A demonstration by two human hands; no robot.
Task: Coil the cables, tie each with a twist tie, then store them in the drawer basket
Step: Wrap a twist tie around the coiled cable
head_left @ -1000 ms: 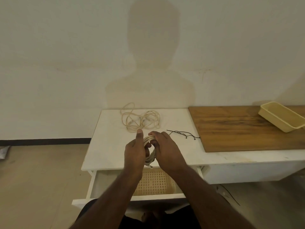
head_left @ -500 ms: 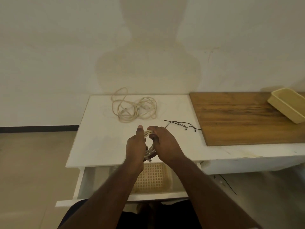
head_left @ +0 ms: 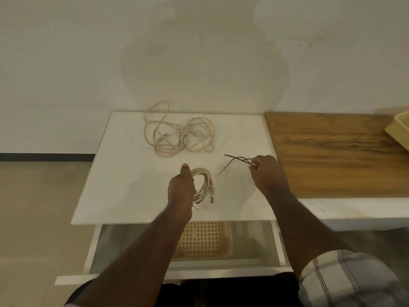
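Beige coil gripped in left hand to keep loops together; right hand fingers pinching ties, ready for binding.

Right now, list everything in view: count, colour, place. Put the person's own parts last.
coiled cable: one, cream, front of white tabletop, held by the left hand
loose cable: one tangle, cream, back of tabletop
twist ties: a few, dark, right of the coil, pinched by the right hand
white tabletop: one, white, centre
wooden board: one, brown, right
tray: one, pale yellow, far right, partly cut off
drawer: one, white, open below the tabletop
basket: one, tan lattice, inside the drawer
left hand: one
right hand: one
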